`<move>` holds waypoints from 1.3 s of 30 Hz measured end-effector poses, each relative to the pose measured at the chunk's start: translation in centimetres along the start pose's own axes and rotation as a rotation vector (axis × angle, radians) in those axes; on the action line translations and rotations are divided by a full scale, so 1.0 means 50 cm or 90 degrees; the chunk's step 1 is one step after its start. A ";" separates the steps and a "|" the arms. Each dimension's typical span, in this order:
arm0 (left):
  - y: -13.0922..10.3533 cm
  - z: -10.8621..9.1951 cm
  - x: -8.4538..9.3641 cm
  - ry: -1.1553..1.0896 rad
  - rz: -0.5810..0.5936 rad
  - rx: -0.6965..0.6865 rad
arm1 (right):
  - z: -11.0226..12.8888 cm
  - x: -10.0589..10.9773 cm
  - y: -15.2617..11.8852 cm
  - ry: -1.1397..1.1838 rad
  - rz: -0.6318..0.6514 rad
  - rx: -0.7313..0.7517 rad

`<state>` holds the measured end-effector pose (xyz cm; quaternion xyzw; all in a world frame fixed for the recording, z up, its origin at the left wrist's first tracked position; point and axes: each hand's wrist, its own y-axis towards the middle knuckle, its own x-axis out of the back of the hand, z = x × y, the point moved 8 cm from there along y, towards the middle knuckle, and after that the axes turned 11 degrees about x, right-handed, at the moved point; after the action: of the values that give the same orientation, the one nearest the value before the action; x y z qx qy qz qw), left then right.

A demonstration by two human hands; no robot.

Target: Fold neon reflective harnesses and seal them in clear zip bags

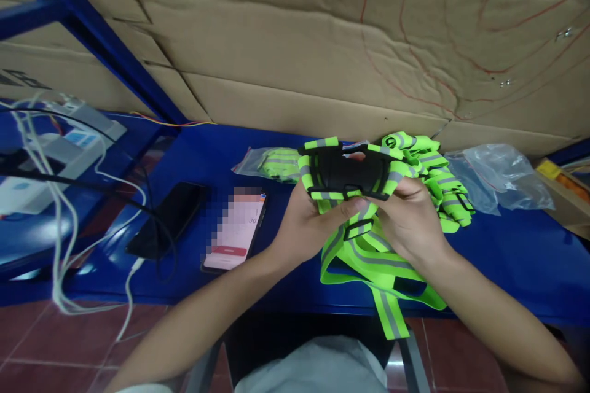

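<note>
Left hand [304, 223] and right hand [416, 221] clasp the black panel [354, 174] edgewise: seemingly light, a stiffer, surer hold than soft straps [387, 260] below them.

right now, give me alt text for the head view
A person's left hand and right hand hold a black piece with reflective green straps over a blue table. More bundled straps and clear bags lie beyond; a lit phone and white cables are at left.

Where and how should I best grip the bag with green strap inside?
Probably pinch the bag by its left end, coming from the left: it extends there beyond the folded strap, while the held strap assembly partly covers its right side.
</note>
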<state>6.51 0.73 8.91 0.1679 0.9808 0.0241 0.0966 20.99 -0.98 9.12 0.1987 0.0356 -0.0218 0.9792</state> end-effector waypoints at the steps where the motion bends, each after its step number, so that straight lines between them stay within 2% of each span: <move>1: 0.005 0.003 0.004 0.000 -0.003 -0.004 | 0.004 -0.001 0.003 -0.028 0.032 0.016; 3: 0.013 0.004 0.013 0.022 -0.007 -0.026 | 0.030 0.000 0.016 -0.107 0.088 0.087; 6: 0.020 0.001 0.022 0.067 -0.012 -0.059 | 0.101 0.008 0.039 -0.302 0.118 0.270; 8: 0.020 0.003 0.017 0.065 0.008 -0.058 | 0.134 -0.010 0.047 -0.451 0.200 0.358; 10: 0.015 0.012 0.007 0.051 0.028 -0.031 | 0.141 -0.031 0.051 -0.531 0.296 0.377; 12: 0.008 0.027 0.000 0.040 0.022 0.015 | 0.138 -0.038 0.058 -0.518 0.317 0.343; 15: -0.001 0.046 -0.011 0.022 0.015 0.065 | 0.128 -0.030 0.072 -0.448 0.247 0.273; 17: -0.003 0.058 -0.021 0.016 0.041 0.089 | 0.122 -0.029 0.077 -0.423 0.232 0.249; 22: 0.001 0.096 -0.025 -0.025 0.102 0.225 | 0.132 -0.037 0.083 -0.373 0.300 0.256; 26: 0.002 0.106 -0.037 -0.115 0.185 0.308 | 0.135 -0.018 0.088 -0.351 0.304 0.183; 28: -0.001 0.111 -0.040 -0.118 0.202 0.336 | 0.137 -0.011 0.086 -0.355 0.304 0.160; 30: -0.002 0.105 -0.037 -0.083 0.197 0.318 | 0.138 -0.007 0.083 -0.358 0.303 0.152; 34: -0.011 0.054 -0.055 0.016 0.280 0.156 | 0.110 0.013 0.084 -0.329 0.263 0.098; 37: -0.020 0.020 -0.063 0.110 0.322 0.045 | 0.066 0.037 0.087 -0.189 0.181 -0.003; 39: -0.021 0.015 -0.065 0.150 0.343 0.024 | 0.034 0.040 0.083 -0.079 0.153 -0.098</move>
<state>9.33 -1.34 8.66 0.4200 0.9056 0.0501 -0.0312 23.35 2.15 12.12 0.1245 -0.0478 0.0862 0.9873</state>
